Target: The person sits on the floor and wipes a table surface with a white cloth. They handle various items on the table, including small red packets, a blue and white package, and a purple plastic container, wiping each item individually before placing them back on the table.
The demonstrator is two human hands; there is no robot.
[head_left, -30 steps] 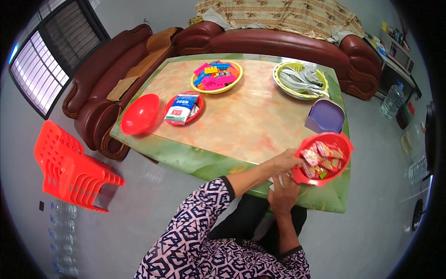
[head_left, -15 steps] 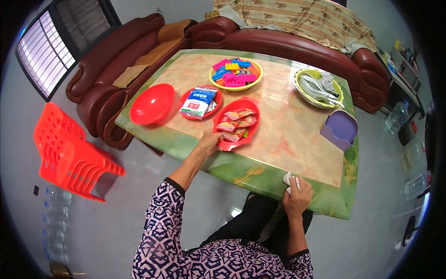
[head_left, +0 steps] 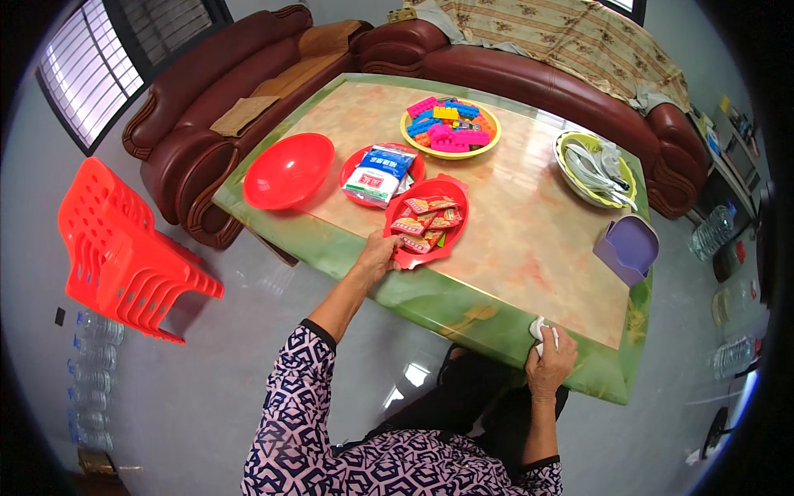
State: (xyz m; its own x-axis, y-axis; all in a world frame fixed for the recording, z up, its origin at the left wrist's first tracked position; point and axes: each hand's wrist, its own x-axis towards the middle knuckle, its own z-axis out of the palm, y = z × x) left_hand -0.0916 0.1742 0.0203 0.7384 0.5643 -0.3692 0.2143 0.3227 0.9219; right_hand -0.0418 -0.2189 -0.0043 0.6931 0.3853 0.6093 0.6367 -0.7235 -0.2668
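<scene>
My left hand (head_left: 380, 255) grips the near-left rim of a red plastic basket (head_left: 457, 225), which holds several red snack packets (head_left: 428, 217). At the table's front edge, my right hand (head_left: 549, 364) is closed round a crumpled white cloth (head_left: 539, 329), part of which sticks out past the fingers. Just beyond the basket, a red plate (head_left: 351, 175) carries a blue and white packet (head_left: 379, 172) and other packets partly hidden under it. An empty-looking red bowl (head_left: 288, 172) stands to its left.
On the table (head_left: 529, 240) are a yellow bowl of colourful toy bricks (head_left: 451, 128), a bowl with white cords (head_left: 595, 169) at the right, and a purple container (head_left: 628, 248). Stacked red chairs (head_left: 124, 248) stand at left. Dark red sofas (head_left: 496, 74) line the far side.
The view has shifted, so the table and its things sit a little further right in it. My left hand still grips the basket and my right hand still holds the cloth.
</scene>
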